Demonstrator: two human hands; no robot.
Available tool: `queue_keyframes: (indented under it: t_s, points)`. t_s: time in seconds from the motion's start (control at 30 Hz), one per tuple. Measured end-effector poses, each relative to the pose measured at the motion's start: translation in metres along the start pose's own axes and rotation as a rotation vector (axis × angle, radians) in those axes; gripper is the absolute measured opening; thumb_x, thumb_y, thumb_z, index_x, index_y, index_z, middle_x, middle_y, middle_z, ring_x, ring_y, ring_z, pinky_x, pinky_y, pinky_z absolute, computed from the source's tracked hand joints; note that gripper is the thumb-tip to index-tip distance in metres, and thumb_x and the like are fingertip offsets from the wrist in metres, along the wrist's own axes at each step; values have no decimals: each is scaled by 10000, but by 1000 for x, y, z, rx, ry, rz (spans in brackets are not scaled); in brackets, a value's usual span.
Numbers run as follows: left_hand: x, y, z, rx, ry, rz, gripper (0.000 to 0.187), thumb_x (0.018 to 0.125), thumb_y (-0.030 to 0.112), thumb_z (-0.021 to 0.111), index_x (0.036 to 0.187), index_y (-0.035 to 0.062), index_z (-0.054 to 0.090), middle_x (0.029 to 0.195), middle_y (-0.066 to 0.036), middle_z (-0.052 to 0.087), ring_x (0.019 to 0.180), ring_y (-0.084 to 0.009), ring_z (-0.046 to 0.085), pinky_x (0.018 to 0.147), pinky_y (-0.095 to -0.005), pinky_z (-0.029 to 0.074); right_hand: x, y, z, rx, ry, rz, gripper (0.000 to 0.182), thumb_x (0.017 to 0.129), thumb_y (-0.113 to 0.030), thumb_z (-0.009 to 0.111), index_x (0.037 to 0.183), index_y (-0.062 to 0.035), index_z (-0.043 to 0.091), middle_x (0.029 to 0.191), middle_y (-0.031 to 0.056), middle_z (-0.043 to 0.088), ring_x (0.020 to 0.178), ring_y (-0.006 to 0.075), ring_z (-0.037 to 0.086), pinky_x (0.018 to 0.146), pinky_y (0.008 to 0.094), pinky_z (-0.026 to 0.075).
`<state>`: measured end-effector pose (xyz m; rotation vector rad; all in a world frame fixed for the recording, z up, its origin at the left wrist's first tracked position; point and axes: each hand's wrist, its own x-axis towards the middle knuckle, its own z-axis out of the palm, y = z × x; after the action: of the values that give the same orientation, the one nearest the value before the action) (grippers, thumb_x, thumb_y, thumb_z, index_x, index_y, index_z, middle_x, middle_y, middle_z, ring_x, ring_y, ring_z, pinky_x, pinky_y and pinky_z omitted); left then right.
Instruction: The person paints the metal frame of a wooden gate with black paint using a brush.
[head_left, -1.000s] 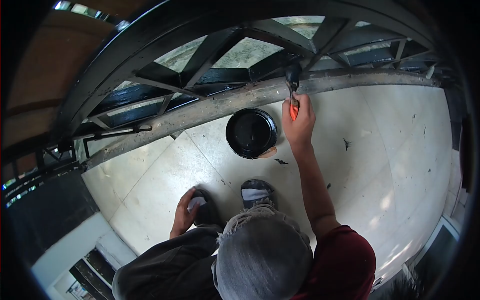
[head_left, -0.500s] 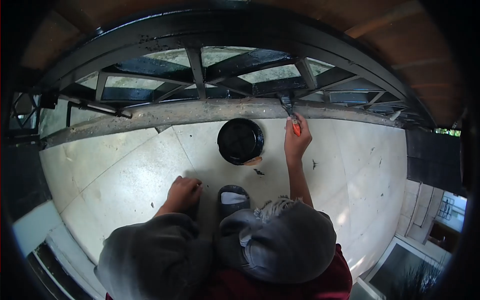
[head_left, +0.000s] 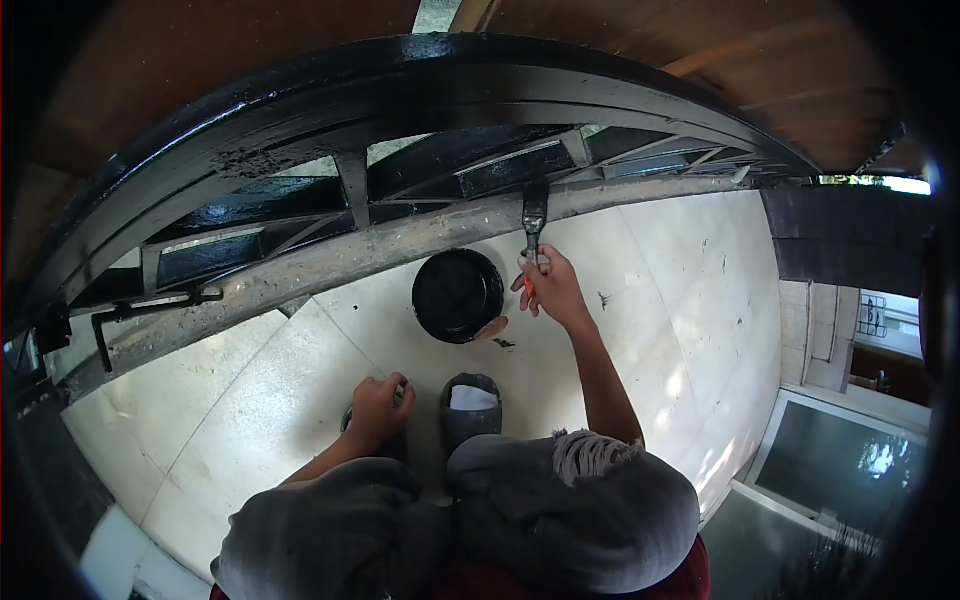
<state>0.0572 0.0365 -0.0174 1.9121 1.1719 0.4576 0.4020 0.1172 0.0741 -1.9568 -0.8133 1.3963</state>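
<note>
My right hand (head_left: 556, 290) grips a paintbrush (head_left: 535, 218) by its orange-and-black handle. Dark bristles point away from me and overlap the lower edge of a black metal gate (head_left: 400, 95). Just left of that hand, a round black pan (head_left: 455, 293) of dark paint stands on the floor, with a small brown piece (head_left: 491, 328) at its near right rim. My left hand (head_left: 380, 408) is curled closed in front of my left knee, over the slipper, and nothing shows in its fingers.
Pale floor tiles (head_left: 650, 290) carry dark paint spots right of the pan. A rough concrete curb (head_left: 400, 240) runs under the gate's diagonal bars. A black latch rod (head_left: 150, 308) sticks out at the left. My slippered foot (head_left: 470, 400) is close before the pan.
My right hand has drawn the paintbrush back and left, closer to the pan. The view has shifted, so the gate appears tilted. My left hand stays curled near the knee.
</note>
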Motion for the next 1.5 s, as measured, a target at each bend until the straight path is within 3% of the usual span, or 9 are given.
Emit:
queue_keyframes:
  t_s: [0.23,0.33,0.5,0.77,0.83,0.97,1.1,1.23,1.5]
  points:
    - [1,4,-2,-29,-4,-39,102,848,165,727,837,100,650,586,-100,614,572,-342,605,589,-462,482,6,-4,18,-236,388,-211,203,992,-167,609,1041,25,567,593,107,649,416,149,595,402,309,425]
    - [4,5,-3,-32,20,-42,93,853,155,722,836,98,650,586,-102,615,572,-342,604,598,-464,483,2,-3,26,-179,369,-68,186,974,-177,609,946,7,596,581,125,645,439,239,624,454,357,467]
    - [1,4,2,15,56,-58,97,865,162,709,844,89,647,603,-107,624,570,-349,591,617,-475,483,14,-10,17,-660,617,-327,195,938,-203,609,894,-14,626,624,192,650,607,426,655,607,514,514]
    - [0,4,2,20,23,-79,103,873,170,703,857,87,644,621,-112,630,591,-350,597,618,-473,482,3,-7,16,-707,696,-325,206,914,-222,598,894,-24,650,707,222,682,700,437,694,668,539,545]
    - [3,6,2,2,5,-81,104,875,172,703,864,87,644,626,-114,631,595,-351,598,619,-475,482,20,4,11,-1065,687,-348,225,924,-227,603,967,-23,687,676,202,677,659,401,701,626,511,549]
    - [1,4,1,-8,15,-91,107,882,179,698,868,86,645,624,-119,626,597,-359,597,617,-478,479,9,-7,9,-772,813,-404,223,925,-238,613,937,-30,693,660,190,680,657,410,700,649,510,566]
    - [1,5,2,-2,35,-90,111,885,183,695,874,84,647,604,-125,605,591,-364,589,615,-481,476,37,20,1,-1150,687,-470,268,956,-251,612,1006,-9,716,578,171,650,557,389,681,542,464,549]
    - [-2,2,2,-24,25,-104,113,887,184,693,877,80,649,600,-133,598,596,-365,589,613,-485,474,25,6,3,-862,925,-527,259,956,-267,599,999,-44,721,618,183,666,624,408,699,589,498,558]
    - [0,3,1,-60,33,-98,110,884,182,695,869,82,650,596,-132,601,588,-364,590,607,-484,474,38,1,13,-1032,778,-339,251,953,-253,588,932,-30,702,686,201,690,694,426,706,658,513,559]
